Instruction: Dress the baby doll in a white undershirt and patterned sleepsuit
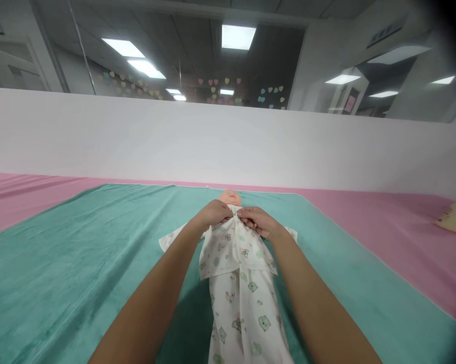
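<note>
A baby doll (231, 197) lies on its back, dressed in a white printed shirt (222, 253) and matching trousers (246, 313). At the top of the shirt's front, just below the doll's head, my left hand (216, 212) pinches one side of the front edge. Opposite it, my right hand (256, 220) pinches the other side, and the fingertips of both nearly meet. Any button or snap between them is too small to make out. The shirt's sleeves spread out to either side, partly behind my forearms.
Under the doll is a teal blanket (98, 253) over a pink sheet (395, 227). A low white wall (212, 146) runs along the far side, with glass above it. A pale yellow object (455, 217) sits at the right edge.
</note>
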The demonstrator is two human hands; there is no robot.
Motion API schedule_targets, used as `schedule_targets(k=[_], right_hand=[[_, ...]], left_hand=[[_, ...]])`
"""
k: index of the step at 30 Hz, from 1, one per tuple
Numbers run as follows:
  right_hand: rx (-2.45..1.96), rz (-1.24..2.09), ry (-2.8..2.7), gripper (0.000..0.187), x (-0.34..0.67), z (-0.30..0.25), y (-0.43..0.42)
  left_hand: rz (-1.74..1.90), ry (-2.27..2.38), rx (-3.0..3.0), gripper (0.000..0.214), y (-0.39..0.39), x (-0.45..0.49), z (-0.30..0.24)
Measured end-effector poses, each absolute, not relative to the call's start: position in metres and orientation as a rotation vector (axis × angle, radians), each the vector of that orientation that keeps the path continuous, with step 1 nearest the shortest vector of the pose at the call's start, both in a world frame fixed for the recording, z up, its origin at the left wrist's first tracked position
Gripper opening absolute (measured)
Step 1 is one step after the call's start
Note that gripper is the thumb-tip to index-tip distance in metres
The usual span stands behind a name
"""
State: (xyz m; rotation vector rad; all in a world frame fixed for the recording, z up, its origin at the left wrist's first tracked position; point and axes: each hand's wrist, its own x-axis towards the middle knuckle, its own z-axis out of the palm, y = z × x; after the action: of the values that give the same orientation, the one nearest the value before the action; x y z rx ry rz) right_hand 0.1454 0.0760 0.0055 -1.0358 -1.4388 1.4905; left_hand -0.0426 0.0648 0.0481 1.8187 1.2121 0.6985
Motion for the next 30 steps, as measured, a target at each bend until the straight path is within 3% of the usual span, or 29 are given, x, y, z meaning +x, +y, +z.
schedule_targets(k=[7,13,16,19,30], right_hand=[[-1.132,1.369,-1.385,0.024,0.140,0.005,0.079],[-1.354,0.864,-1.383,0.015,0.124,-0.001,0.087],[-1.476,0.467,-1.555,0.016,0.119,-0.001,0.088],[-1.488,0.272,-1.642,0.018,0.116,0.000,0.088],[-1.389,0.598,-1.574,0.019,0.120,-0.002,0.090]], left_hand=[[0.871,1.415,1.864,0.010,0.070,-0.033,0.039],[0.994,1.453,1.932,0.033,0.086,-0.030,0.022],[0.992,1.400,1.982,0.034,0.088,-0.031,0.017],[1.009,1.364,2.011,0.031,0.089,-0.030,0.014],[1.028,1.305,2.016,0.027,0.091,-0.028,0.015]])
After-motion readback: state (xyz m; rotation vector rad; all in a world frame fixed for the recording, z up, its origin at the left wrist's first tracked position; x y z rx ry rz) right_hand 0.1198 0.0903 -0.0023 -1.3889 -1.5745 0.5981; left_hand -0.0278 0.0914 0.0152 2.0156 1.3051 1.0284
